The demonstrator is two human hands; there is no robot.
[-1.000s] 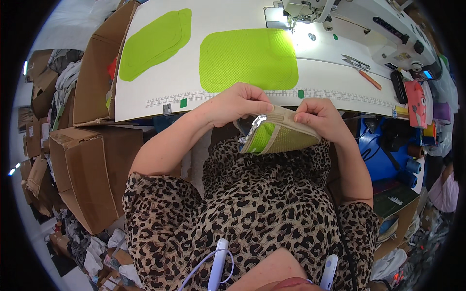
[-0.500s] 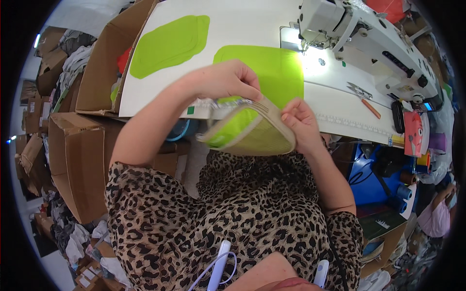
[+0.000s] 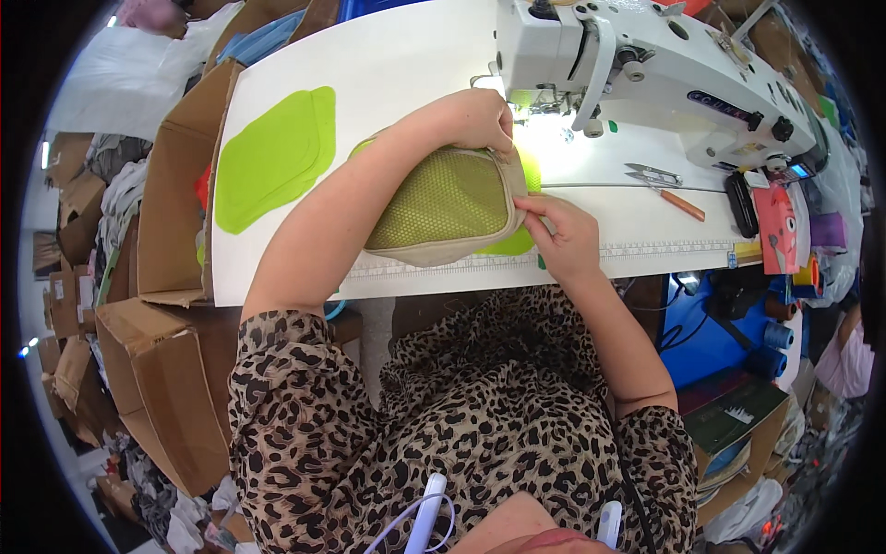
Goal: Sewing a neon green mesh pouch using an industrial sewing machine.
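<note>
A beige-edged mesh pouch lies over a lime green fabric panel, its mesh side facing up. Bent over the pouch's far right corner, my left hand pinches the beige edging. Lower on the same right side, my right hand grips the edging between thumb and fingers. The held edge is just left of and in front of the lit needle area of a white sewing machine. Most of the panel is hidden by the pouch and my left forearm.
Further left on the white table are stacked lime green pieces. Thread snips, an orange-handled tool and a pink case lie right. A ruler strip follows the front edge; a cardboard box adjoins the left edge.
The pouch has moved from tilted above the table's front edge to flat over the green panel, closer to the machine. Both hands still hold it, now along its right side.
</note>
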